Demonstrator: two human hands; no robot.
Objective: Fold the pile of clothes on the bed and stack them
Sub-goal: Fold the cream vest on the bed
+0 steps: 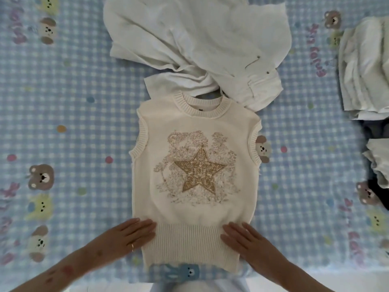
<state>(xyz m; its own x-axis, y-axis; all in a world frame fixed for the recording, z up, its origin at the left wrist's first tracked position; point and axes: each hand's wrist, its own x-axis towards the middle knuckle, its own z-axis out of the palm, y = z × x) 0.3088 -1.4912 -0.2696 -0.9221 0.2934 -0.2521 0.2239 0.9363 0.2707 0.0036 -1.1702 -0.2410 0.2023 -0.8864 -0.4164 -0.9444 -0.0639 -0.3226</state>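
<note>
A cream knitted vest (195, 211) with a gold star on its front lies spread flat on the bed, neck away from me. My left hand (130, 233) rests flat with straight fingers on the left side of its ribbed hem. On the right side of the hem lies my right hand (246, 239), flat too. Beyond the vest's neck sits a crumpled pile of white clothes (195, 39), overlapping the collar slightly.
The bed sheet (80, 127) is blue checked with bear prints. A stack of folded white clothes (364, 70) stands at the right edge, with more white and dark cloth (379, 165) below it. The bed's near edge runs just under the vest's hem.
</note>
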